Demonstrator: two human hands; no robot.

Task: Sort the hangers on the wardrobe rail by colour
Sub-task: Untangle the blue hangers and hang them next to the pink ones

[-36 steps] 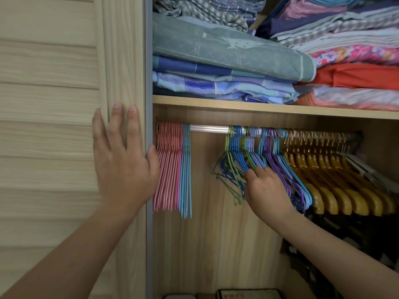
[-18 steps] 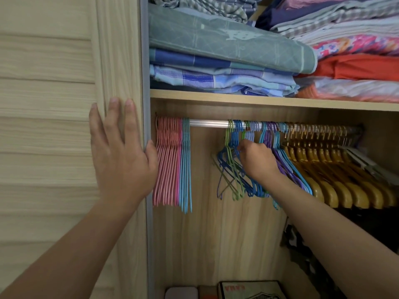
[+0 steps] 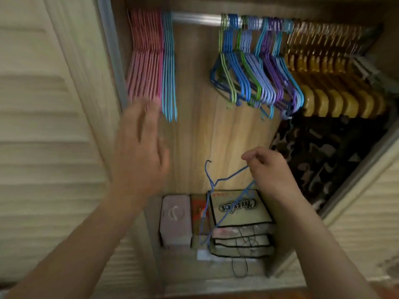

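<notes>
I pinch a thin blue wire hanger by one shoulder in my right hand, fingers curled round the wire. It is off the rail and hangs low in the wardrobe opening, its hook pointing up and to the left, its body drooping in front of the boxes on the wardrobe floor. My left hand is spread, fingers straight and holding nothing, in the air just below the pink hangers; motion blur hides whether the fingertips touch them.

On the rail, the pink hangers are packed at the left end with a few light blue hangers pressed against their right side. After a bare length of rail comes a mixed bunch of green, blue, lilac and purple hangers near the middle, then a row of wooden hangers running to the right end.

On the wardrobe floor sit a pale pink case, a red box and a lettered box on top of a stack. A slatted door stands at the left.
</notes>
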